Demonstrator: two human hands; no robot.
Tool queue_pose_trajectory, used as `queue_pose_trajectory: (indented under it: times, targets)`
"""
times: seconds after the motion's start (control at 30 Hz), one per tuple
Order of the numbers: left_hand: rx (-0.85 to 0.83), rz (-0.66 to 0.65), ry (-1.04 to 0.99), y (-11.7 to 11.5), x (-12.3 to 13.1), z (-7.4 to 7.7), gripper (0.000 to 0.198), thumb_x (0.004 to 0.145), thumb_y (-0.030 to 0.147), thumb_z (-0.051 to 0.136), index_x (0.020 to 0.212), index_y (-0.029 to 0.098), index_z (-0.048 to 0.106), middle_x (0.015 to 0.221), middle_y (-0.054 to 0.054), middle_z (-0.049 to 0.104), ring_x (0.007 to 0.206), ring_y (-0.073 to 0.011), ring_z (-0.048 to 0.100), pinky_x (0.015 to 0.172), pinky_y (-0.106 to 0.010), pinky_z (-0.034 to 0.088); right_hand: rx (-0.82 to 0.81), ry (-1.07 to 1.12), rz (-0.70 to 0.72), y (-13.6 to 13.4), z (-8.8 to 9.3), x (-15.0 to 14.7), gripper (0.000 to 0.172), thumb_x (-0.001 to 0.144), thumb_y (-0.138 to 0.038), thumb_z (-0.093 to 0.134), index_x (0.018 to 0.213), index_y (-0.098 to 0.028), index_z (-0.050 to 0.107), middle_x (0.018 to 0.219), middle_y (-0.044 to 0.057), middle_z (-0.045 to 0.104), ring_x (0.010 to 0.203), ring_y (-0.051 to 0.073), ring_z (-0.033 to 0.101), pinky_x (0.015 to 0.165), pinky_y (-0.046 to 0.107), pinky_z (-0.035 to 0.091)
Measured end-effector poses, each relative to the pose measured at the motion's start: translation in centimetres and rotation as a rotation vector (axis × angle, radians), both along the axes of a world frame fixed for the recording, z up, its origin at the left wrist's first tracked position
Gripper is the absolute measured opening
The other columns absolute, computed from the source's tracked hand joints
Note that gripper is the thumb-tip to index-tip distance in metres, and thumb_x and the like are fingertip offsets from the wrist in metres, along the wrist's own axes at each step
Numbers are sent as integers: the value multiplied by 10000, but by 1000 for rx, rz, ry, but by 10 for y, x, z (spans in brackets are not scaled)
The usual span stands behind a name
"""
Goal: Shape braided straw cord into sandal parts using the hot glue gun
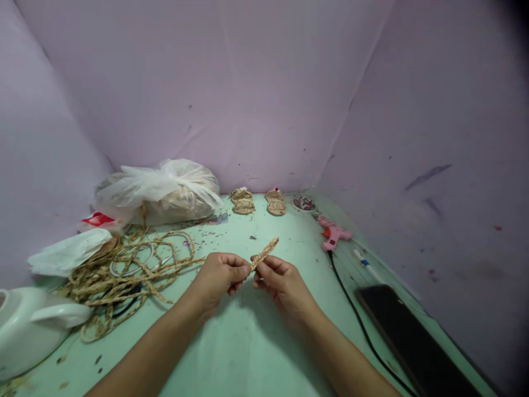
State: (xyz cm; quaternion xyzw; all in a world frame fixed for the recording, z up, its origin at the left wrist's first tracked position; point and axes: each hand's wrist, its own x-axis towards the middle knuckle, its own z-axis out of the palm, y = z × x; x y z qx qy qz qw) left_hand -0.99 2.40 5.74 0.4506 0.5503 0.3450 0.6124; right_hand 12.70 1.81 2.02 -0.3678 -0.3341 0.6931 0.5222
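Note:
A small piece of braided straw [265, 252], seen nearly edge-on, slants up and to the right between my two hands. My left hand [225, 271] pinches the lower end of it between thumb and fingers. On the other side, my right hand [278, 277] grips the same piece with its thumb and fingers. A strand of straw braid [194, 262] runs from the tangled pile [124, 275] on the left to my left hand. Whether that strand joins the held piece is hidden by my fingers.
At the back lie two small woven straw pieces [243, 202] [275, 202], a dish of small bits [305, 203] and a stuffed plastic bag [165, 190]. A pink glue gun [335, 234] with a black cord and a dark phone [413, 336] lie right; a white jug [33, 331] stands left.

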Motion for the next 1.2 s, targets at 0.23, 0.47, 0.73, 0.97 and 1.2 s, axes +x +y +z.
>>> queue_pose_trajectory:
  times: [0.23,0.47,0.73,0.97,1.2]
  targets:
    - [-13,-84,-17,4,1,-2,230,541,337,644,566,110,614,461,20,505,408,-57,380,413,-201,238,21,-29,-72,0,-9,0,164,572,-281,747,673,-173,676,629,-7,607,541,94,498,549,232,434]
    - [24,-83,11,3,2,-3,247,553,352,661,537,113,600,429,33,465,405,-54,364,410,-197,235,18,-38,-117,-2,-9,0,154,577,-276,742,650,-162,669,579,-14,597,501,91,526,524,233,454]
    - [206,-112,272,2,3,-10,201,657,307,568,628,123,645,446,33,474,438,-86,392,442,-213,283,-7,-6,-150,-2,-12,-2,138,551,-221,732,668,-175,676,620,-11,618,532,100,547,556,254,482]
    - [728,-282,751,-2,3,-17,255,819,197,406,789,171,657,749,-42,627,711,-144,553,677,-253,394,-82,44,-154,-2,-14,-1,167,516,-215,746,655,-169,667,654,-15,606,549,91,539,568,245,480]
    - [853,-266,1059,-13,-6,-30,261,841,163,342,764,156,591,730,-54,574,645,-150,525,597,-259,376,-134,-68,-80,-14,-20,9,257,540,-216,733,782,-177,656,742,29,630,605,139,572,609,320,488]
